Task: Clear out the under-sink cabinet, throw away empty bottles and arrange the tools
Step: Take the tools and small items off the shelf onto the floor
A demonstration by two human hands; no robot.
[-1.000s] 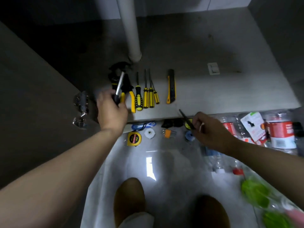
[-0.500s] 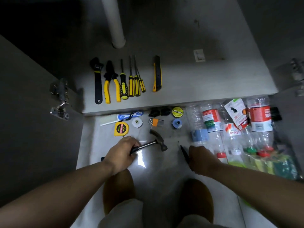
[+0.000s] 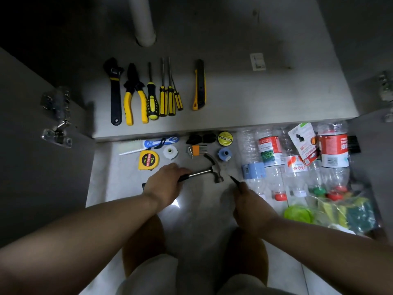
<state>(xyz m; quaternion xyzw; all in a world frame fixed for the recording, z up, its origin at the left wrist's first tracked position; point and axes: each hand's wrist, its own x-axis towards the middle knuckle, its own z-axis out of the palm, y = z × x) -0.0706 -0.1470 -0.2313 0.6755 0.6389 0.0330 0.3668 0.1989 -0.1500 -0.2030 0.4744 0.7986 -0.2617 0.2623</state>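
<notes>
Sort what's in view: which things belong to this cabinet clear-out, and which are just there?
Job: hammer in left hand; dark pointed tool in right hand; wrench, pliers, screwdrivers, utility knife in cabinet; tape measure, hex keys, plastic bottles on floor.
Just there: drain pipe, door hinge, white sticker.

The left hand [image 3: 163, 186] and right hand [image 3: 248, 201] are bare, as are both forearms [image 3: 85, 231] from the wrists back. Pale grey-beige cloth shorts [image 3: 153, 273] are worn, plain and softly creased. Their two leg hems end just short of the bare knees [image 3: 144, 237]. In the dim light the shorts' exact shade cannot be told.
</notes>
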